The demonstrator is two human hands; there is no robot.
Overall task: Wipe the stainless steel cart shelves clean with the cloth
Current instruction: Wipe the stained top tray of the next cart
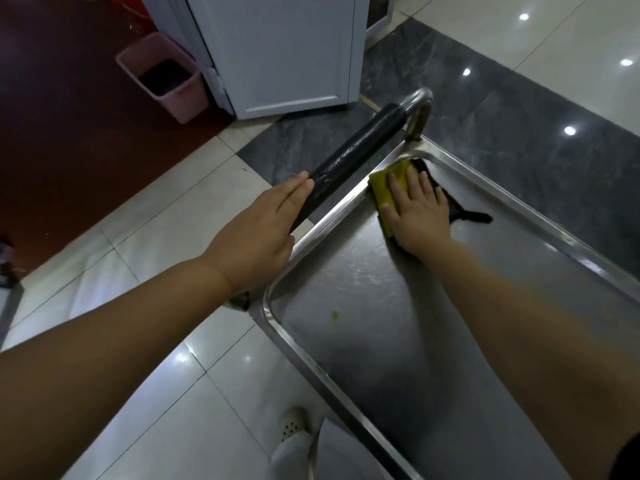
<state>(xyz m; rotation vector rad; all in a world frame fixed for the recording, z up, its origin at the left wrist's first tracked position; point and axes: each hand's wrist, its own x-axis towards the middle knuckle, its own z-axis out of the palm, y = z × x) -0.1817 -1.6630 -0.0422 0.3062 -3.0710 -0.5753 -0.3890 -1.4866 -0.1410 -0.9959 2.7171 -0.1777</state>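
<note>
The stainless steel cart's top shelf fills the lower right, with a raised rim all round. A cloth, yellow on one side and dark on the other, lies in the shelf's far left corner. My right hand presses flat on the cloth with straight, spread fingers. My left hand rests on the cart's black padded handle, its fingers lying straight along the bar. A small yellow speck sits on the shelf near the close left corner. Lower shelves are hidden.
A pink bin stands on the floor at the far left beside a white cabinet door. Glossy floor tiles surround the cart. My white shoe shows below the shelf's near edge.
</note>
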